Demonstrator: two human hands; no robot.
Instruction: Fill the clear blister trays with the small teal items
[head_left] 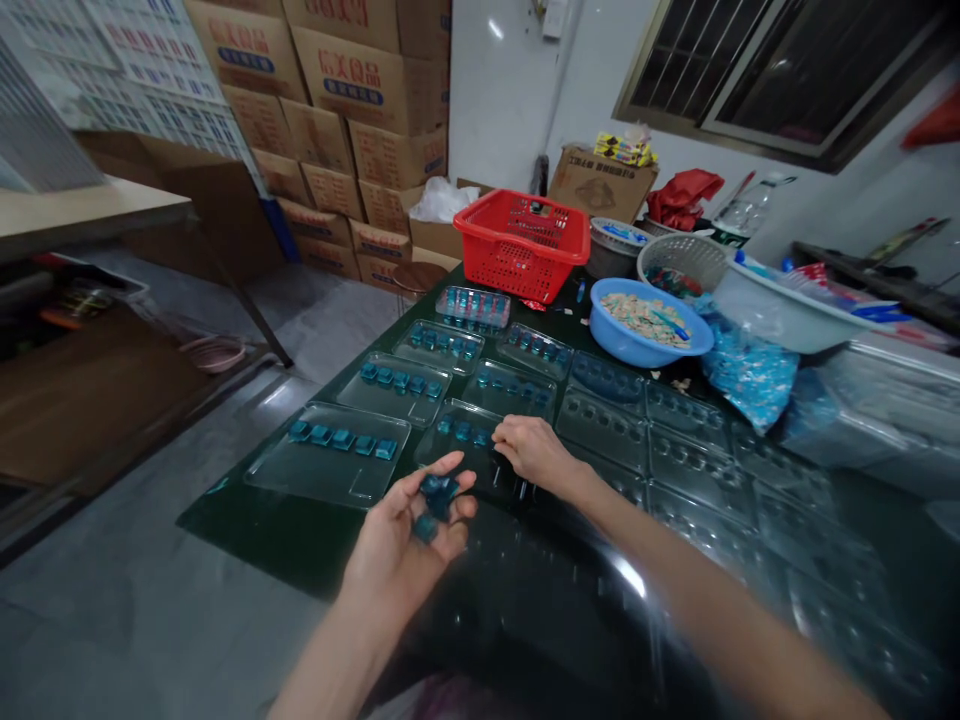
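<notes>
My left hand (409,530) is turned palm up, its fingers curled around a few small blue translucent blocks (439,492). My right hand (536,452) reaches over a clear plastic tray (431,450), fingertips pinched together at the end of a row of blue blocks (463,432). Whatever lies between those fingertips is hidden. To the left, another clear tray (300,480) carries a row of the same blocks (343,440). Further trays with blocks (401,383) stand behind it.
Clear trays with no blue blocks (701,463) cover the table's right side. Toward the back are a red basket (517,250), a blue basin (645,345) of small pale pieces and a bag of blue-and-white packets (754,370). Stacked cartons (367,80) line the wall.
</notes>
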